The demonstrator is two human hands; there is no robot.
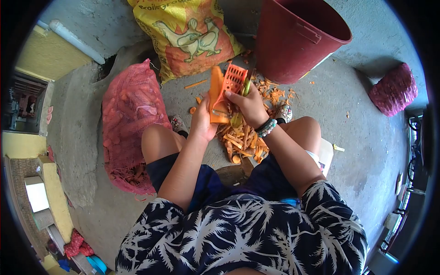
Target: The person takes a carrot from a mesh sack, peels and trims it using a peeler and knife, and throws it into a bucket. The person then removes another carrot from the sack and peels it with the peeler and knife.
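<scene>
My left hand (203,120) is wrapped round a long peeled carrot (215,87), held upright in front of me. In my right hand (250,106) is an orange plastic tool (234,78) with rows of holes, lying against the carrot's right side. A yellow-green handle (246,87) also shows at the right fingers; what it belongs to is unclear. Below both hands, carrot pieces and peelings (245,140) are heaped between my knees. The hands partly cover the carrot's lower end.
A red mesh sack (133,119) stands left of my knee. Ahead are a yellow printed sack (188,36) and a tall red bin (293,46). Orange scraps (275,94) lie on the floor near the bin. A purple-red mesh sack (393,89) sits far right.
</scene>
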